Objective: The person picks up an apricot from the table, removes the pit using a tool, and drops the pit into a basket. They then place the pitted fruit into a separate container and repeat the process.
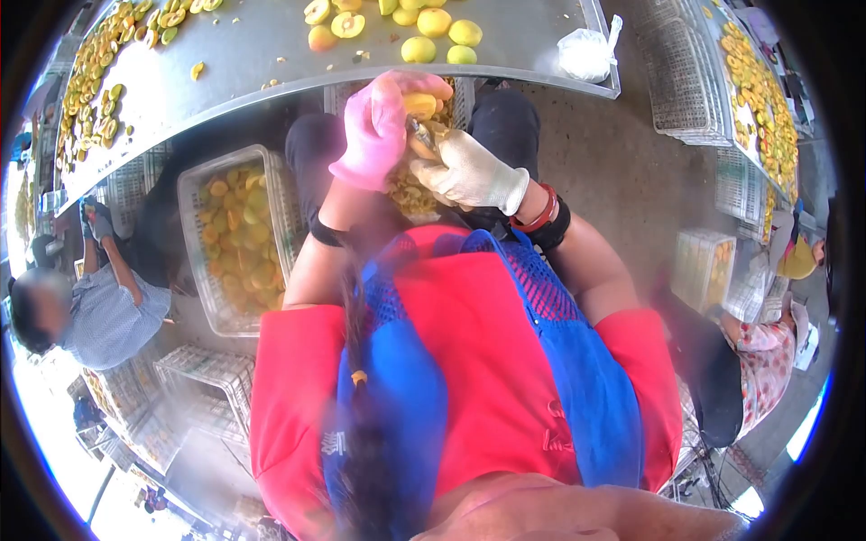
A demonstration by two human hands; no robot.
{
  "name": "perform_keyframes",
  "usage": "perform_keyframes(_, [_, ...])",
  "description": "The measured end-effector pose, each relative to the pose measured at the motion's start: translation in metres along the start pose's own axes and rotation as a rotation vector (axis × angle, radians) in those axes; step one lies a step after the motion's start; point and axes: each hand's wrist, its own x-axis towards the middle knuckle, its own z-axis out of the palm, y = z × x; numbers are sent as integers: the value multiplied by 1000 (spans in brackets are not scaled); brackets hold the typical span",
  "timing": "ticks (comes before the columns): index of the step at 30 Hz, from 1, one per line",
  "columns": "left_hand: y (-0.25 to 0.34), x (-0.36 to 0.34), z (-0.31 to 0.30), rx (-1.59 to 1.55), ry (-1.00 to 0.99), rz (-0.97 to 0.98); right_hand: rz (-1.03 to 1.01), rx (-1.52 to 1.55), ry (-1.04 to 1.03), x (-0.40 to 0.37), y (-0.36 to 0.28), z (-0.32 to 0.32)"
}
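Observation:
My left hand (pixel 379 126), in a pink glove, is closed around a yellow peach piece (pixel 420 105) just below the table edge. Against that piece, my right hand (pixel 469 171), in a white glove, grips a small hand tool (pixel 422 142) with a metal end and a brownish handle. Much of the tool is covered by the fingers. Beneath both hands, between the knees, a crate holds yellowish scraps (pixel 411 197). Whole and cut peaches (pixel 419 49) lie on the metal table (pixel 271 63) beyond the hands.
A white crate of peaches (pixel 236 239) stands at the left. More cut peaches (pixel 90 90) spread over the table's left end. A knotted white plastic bag (pixel 585 54) sits near its right corner. Stacked crates (pixel 686 81) and co-workers (pixel 117 307) are on both sides.

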Motion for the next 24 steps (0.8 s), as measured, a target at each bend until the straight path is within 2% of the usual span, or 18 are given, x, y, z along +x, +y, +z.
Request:
perform_keyframes(2, [-8, 0, -2, 70, -1, 74, -335, -714, -56, -22, -14, 7])
perform_keyframes(4, [-10, 1, -3, 159, 13, 174, -143, -548, -123, -30, -26, 11])
perform_keyframes(5, [-9, 1, -2, 119, 19, 159, -47, -464, -157, -31, -30, 12])
perform_keyframes(7, [-5, -1, 1, 40, 28, 126, -274, -615, -100, -22, -16, 7])
perform_keyframes(10, [9, 0, 5, -31, 77, -89, -664, -842, -3, -9, 1, 3])
perform_keyframes(11, [6, 0, 4, -26, 69, -72, -804, -917, 29, -7, 1, 4])
perform_keyframes(13, [-1, -3, 2, -17, 55, -44, -275, -611, -90, -25, -18, 10])
perform_keyframes(14, [3, -2, 3, -74, 50, -98, -15, -451, -143, -32, -28, 12])
perform_keyframes(17, [20, 4, 3, -199, 9, -218, 26, -89, -297, -31, -22, 6])
perform_keyframes(19, [27, 5, -1, -216, -44, -245, 64, -36, -294, -38, -28, 12])
perform_keyframes(20, [28, 5, 2, -182, 16, -273, 83, -8, -293, -41, -32, 17])
perform_keyframes(23, [10, -3, 9, 19, 118, -10, 56, -195, -261, -41, -36, 20])
perform_keyframes(24, [4, -2, 6, 9, 81, 104, -141, -557, -136, -41, -36, 26])
